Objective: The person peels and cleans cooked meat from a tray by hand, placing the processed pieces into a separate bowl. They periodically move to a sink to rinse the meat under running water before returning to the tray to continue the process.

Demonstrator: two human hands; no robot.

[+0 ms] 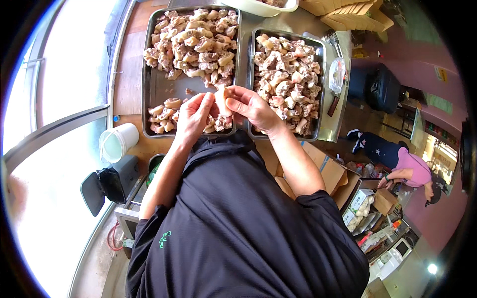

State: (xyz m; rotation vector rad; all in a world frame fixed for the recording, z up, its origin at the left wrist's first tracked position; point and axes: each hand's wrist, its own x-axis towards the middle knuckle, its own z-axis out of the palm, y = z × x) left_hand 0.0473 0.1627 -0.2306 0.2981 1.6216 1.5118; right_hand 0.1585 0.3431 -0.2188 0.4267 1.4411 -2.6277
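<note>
Both hands meet over the near right part of the left metal tray (161, 90). Between them is a pale, skin-on piece of meat (222, 101), pinched by my right hand (254, 110) with thumb and fingers. My left hand (194, 118) has its fingertips closed against the left side of the same piece; its grip is partly hidden. Many similar meat pieces (196, 42) are heaped in the far part of this tray. A smaller group (163, 117) lies in its near left corner. Beside it, the right metal tray (323, 82) holds another heap (288, 74).
A white basin (263, 9) stands beyond the trays. On the right are a fork-like utensil (334, 42), a clear plastic bag (337, 74) and a dark handle (333, 106). A white bucket (119, 142) sits left. Cardboard boxes (330, 174) and another person (412, 166) are to the right.
</note>
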